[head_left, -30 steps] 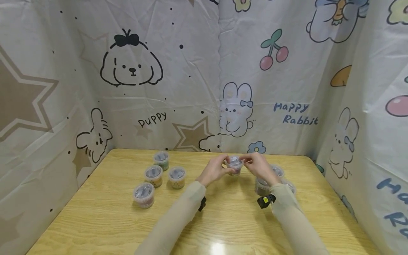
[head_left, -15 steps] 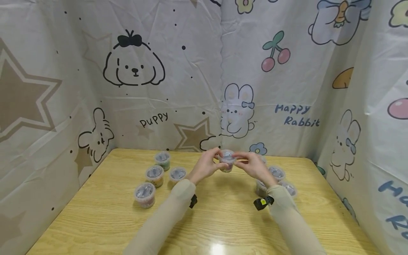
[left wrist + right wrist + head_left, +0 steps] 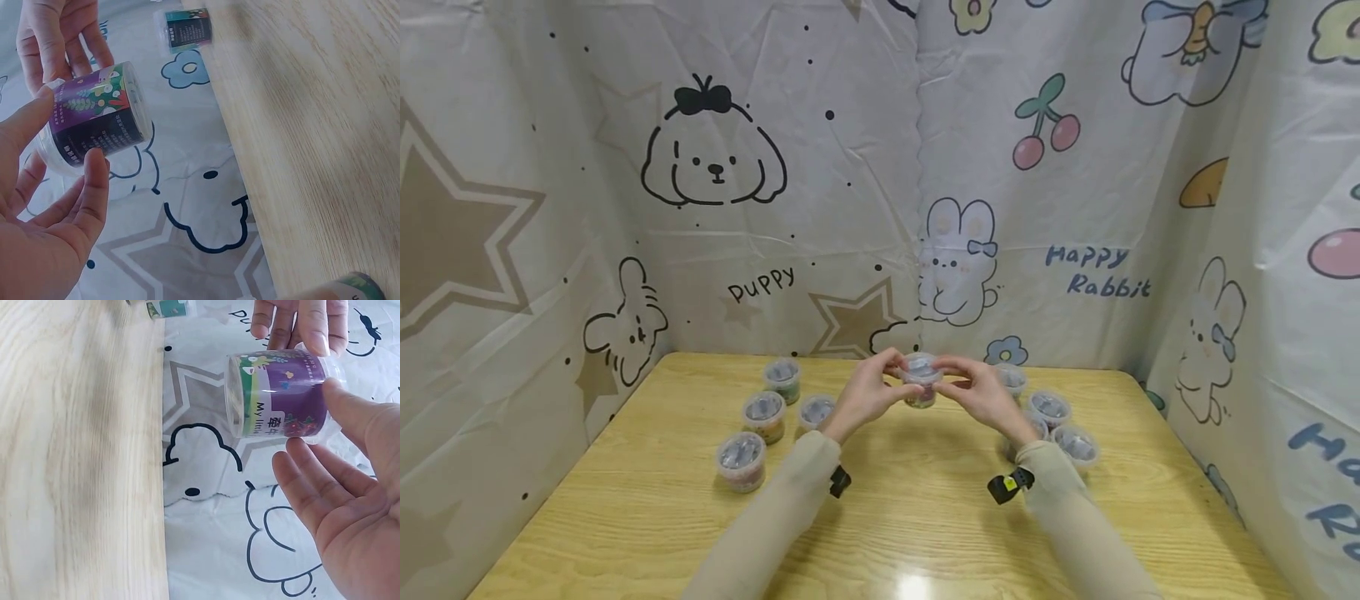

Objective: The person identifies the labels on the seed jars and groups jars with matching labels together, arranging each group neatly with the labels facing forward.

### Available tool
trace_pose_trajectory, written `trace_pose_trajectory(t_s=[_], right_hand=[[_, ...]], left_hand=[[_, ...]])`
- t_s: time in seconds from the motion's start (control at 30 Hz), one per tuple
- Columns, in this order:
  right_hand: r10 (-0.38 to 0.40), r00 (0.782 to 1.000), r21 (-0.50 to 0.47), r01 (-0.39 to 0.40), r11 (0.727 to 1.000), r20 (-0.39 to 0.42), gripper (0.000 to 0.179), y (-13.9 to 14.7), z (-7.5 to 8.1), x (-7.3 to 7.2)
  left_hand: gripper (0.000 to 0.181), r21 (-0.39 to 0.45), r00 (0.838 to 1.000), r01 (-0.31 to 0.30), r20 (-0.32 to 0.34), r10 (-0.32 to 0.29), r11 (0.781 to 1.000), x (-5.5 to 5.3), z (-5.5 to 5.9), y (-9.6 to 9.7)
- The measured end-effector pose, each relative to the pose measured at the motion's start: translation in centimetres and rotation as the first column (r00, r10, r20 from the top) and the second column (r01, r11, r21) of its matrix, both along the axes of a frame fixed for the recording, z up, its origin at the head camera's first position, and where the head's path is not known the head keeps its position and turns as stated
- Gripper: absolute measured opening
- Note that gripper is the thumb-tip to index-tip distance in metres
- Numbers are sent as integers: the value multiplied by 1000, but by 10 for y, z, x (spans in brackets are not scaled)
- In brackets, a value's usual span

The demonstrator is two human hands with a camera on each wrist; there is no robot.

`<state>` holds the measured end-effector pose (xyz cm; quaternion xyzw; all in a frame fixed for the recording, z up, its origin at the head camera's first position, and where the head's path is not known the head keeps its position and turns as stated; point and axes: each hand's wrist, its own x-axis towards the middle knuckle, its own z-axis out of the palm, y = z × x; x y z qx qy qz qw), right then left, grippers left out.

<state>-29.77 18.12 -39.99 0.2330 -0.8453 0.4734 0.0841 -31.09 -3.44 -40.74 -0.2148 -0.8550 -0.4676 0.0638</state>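
A small clear plastic tub (image 3: 921,381) with a translucent lid is up off the table near its back edge, between both hands. Purple, black and green colours its printed label (image 3: 94,103) in the left wrist view. My left hand (image 3: 871,390) pinches it from the left, thumb and fingers on opposite sides. From the right, my right hand (image 3: 981,393) also holds it around the lid's rim. The right wrist view shows the same tub (image 3: 281,394) lying across the picture, its purple side turned to the camera. Its contents cannot be made out.
Several similar lidded tubs (image 3: 741,460) stand at the left of the wooden table (image 3: 910,517), one partly behind my left wrist. Another group of tubs (image 3: 1077,447) stands at the right, one partly covered by my right forearm. A printed cloth (image 3: 850,167) hangs behind.
Both hands have carried the tub leftward and slightly up, away from the right-hand group. A tub at the back right has come into view. The other tubs stay put.
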Motion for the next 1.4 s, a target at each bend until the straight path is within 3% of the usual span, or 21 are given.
trace_pose_trajectory(t_s=[0.13,0.3,0.4,0.73,1.0,1.4], right_hand=[[3,1000,8,-3,1000,12,37,-7,6,7],[10,999,-10,-10,1000,34,40,-1,-17,-10],[11,1000,-26,-10,1000,26,39,-2,-20,-10],[-21,999,-43,20,999,-29,34,-10,-21,-8],[-71,997,-65,70,995,-12,32,-13,-20,-8],[-86,996,-95,89,991,34,36,-19,-20,-5]], left_hand=[[33,0,1000,-6,10,6,1000,1,2,-4],[35,-23,1000,-15,4,15,1000,2,2,-6],[36,-19,1000,-21,3,21,1000,2,1,-7],[35,56,1000,-22,-5,23,998,2,-5,-15],[37,108,1000,6,-22,-4,994,0,-8,-17],[33,115,1000,-8,-20,11,993,1,-10,-20]])
